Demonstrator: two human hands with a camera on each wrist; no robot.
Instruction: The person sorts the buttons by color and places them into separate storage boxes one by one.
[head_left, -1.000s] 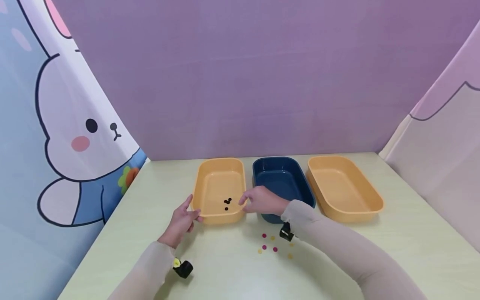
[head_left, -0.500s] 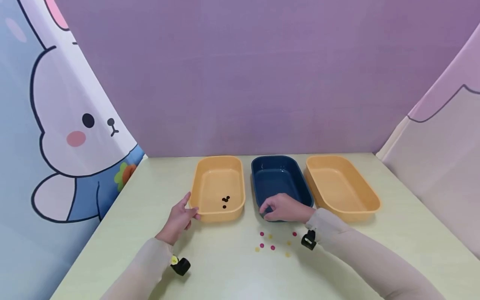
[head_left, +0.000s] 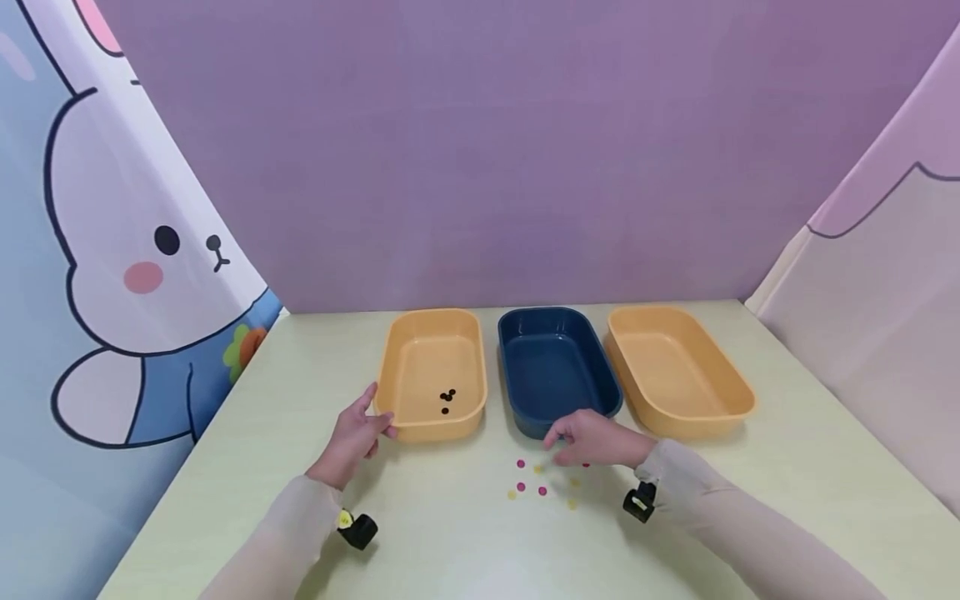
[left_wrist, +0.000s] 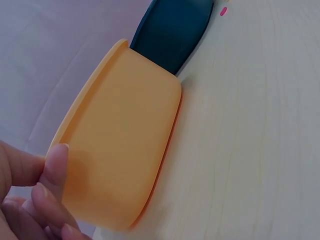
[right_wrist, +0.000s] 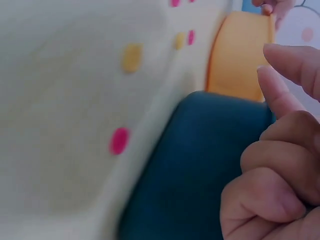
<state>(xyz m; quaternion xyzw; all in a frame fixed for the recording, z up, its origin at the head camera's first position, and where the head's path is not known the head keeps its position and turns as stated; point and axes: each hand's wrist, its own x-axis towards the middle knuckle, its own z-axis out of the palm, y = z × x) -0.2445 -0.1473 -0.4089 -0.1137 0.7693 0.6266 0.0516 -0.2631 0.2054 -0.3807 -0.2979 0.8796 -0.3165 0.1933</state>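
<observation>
My left hand (head_left: 352,437) holds the near left corner of the left yellow-orange tray (head_left: 427,429), its thumb at the rim; the left wrist view shows the fingers against this tray's wall (left_wrist: 120,135). Several small black discs (head_left: 446,410) lie inside. My right hand (head_left: 600,439) hovers at the front edge of the dark blue tray (head_left: 555,367), over the table. Thumb and index finger are apart with nothing between them; the other fingers curl in the right wrist view. Below it lie several pink discs (head_left: 542,491) and several yellow discs (head_left: 572,504), one pink disc (head_left: 586,464) partly hidden.
Another yellow-orange tray (head_left: 678,367) stands to the right of the blue one. All three trays form a row on the pale table (head_left: 450,533). A purple cloth (head_left: 480,158) hangs behind, with a rabbit-printed cloth (head_left: 150,200) at the left.
My right hand has moved from the left tray's right edge, across the blue tray, to the near side above the loose discs. My left hand stays at the left tray's corner.
</observation>
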